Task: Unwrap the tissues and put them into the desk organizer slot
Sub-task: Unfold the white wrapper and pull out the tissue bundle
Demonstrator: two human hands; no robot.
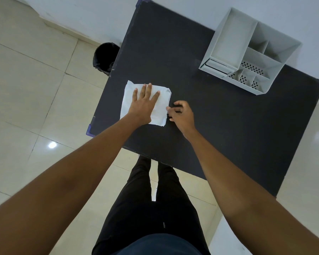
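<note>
- Bin (105, 57): dark, lined with a black bag, on the tiled floor (26, 89) just beside the table's far left edge.
- Tissue pack (162, 103): white, flat, roughly square, still in its wrapper; surface slightly crinkled, corners a little rounded. Lies on the black table (219, 126), left part, near the left edge.
- Left hand (144, 105): palm down on the pack, fingers spread wide and flat, tips reaching toward the pack's far edge. Pressing on it, not gripping. Forearm runs in from the lower left, bare.
- Right hand (181, 115): at the pack's right edge, fingers curled in narrow, thumb and fingertips pinched at the wrapper's edge. Cannot tell how much wrapper is caught between them. Wrist bent, forearm comes in from the lower right.
- Desk organizer (228, 43): light grey, at the table's far right corner, well apart from the pack. One long large slot on its left, several smaller compartments on its right, some with perforated bottoms. No tissues inside.
</note>
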